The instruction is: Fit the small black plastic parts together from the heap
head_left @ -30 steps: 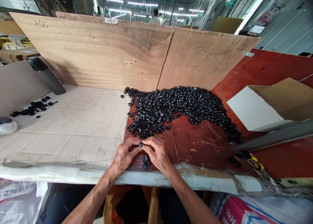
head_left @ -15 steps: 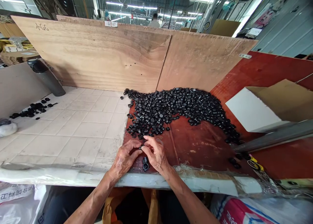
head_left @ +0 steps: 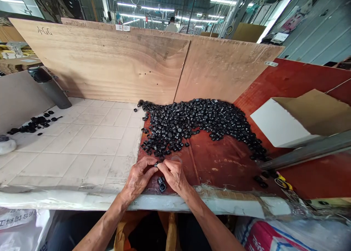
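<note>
Standing behind the person, I see a long factory hall with strip lights overhead and someone else far off past the boards. Two plywood boards [head_left: 109, 61] stand on edge along the back of the counter [head_left: 219, 163], most likely as a fence so nothing rolls off the far side. The counter's right half is scuffed red board. Its left half is covered by a pale tile-patterned sheet [head_left: 82, 141], and clear plastic wraps the near edge. An open cardboard box [head_left: 301, 116] lies on its side at the right, with a grey pipe [head_left: 307, 152] slanting just before it. A big pile [head_left: 197, 119] of small black pieces spreads against the boards, its near tongue close to the hands, within easy reach, I'd judge. A dark flask [head_left: 48, 86] leans at far left, near a small heap [head_left: 33, 123] kept well apart from the pile. The left hand [head_left: 138, 178] and right hand [head_left: 174, 174] meet at the near edge, fingers of both pinching one part [head_left: 156, 164] between them, just above the red board. Two spares [head_left: 161, 184] lie under the hands.
</note>
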The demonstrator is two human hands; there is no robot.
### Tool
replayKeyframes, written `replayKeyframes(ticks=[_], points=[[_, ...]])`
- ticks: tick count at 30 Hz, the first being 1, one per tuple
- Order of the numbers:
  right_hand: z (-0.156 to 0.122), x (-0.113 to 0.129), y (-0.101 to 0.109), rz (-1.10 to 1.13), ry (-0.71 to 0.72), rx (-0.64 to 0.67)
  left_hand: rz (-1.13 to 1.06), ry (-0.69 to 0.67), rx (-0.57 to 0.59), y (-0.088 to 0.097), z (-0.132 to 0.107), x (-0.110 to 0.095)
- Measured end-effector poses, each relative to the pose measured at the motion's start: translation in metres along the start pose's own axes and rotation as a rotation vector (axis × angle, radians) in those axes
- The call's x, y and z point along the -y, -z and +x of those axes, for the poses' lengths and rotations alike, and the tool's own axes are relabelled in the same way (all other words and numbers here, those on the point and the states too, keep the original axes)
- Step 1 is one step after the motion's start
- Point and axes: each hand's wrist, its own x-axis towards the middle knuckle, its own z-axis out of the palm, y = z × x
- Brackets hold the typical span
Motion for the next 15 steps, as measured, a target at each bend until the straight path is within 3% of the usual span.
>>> replayKeyframes(ticks=[7, 15], points=[[0.002, 0.008, 0.006, 0.093, 0.099, -0.025, -0.056, 0.057, 0.022, 0.001, 0.000, 0.001], [0.004, -0.002, -0.002, 0.051, 0.011, 0.024, 0.119, -0.168, 0.009, -0.003, -0.002, 0.004]])
